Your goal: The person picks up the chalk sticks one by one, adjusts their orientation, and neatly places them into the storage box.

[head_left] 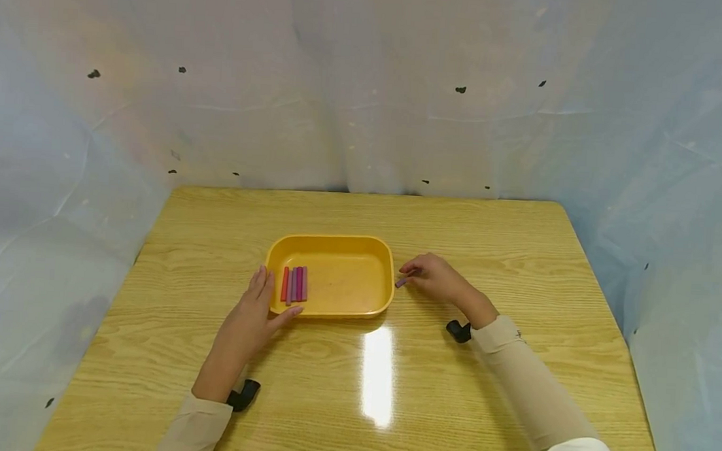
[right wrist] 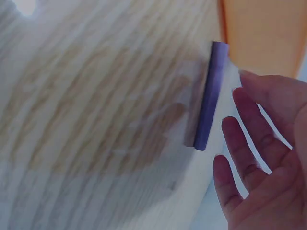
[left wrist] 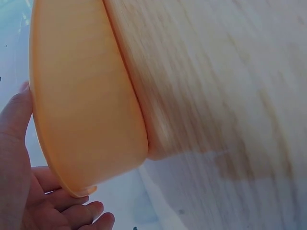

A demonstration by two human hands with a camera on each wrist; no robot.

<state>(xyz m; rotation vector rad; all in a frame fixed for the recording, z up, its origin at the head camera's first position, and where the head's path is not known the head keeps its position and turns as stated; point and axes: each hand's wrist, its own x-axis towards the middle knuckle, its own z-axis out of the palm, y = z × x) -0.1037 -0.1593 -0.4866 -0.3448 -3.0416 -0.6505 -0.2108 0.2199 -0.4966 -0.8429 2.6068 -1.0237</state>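
Observation:
My left hand (head_left: pixel 252 318) holds the left end of a yellow plastic tray (head_left: pixel 344 314), thumb along the near rim and fingers at the left side. In the left wrist view, its fingertips (left wrist: pixel 96 208) show by the tray's corner. Inside the tray, at the left, several red, magenta and purple sticks (head_left: pixel 299 283) lie side by side. Just right of the tray is a single purple stick (right wrist: pixel 211 96), a short round rod like chalk. Beside it is my right hand (head_left: pixel 438 278), its fingers spread and loosely bent, with a gap showing between fingertips and stick.
Everything stands on a wood-grain table (head_left: pixel 489 239) with rounded far corners. Pale plastic sheeting (head_left: pixel 367 103) hangs behind it and along both sides. A black wrist-worn piece (head_left: pixel 458 331) sits under the right wrist, another (head_left: pixel 244 395) by the left.

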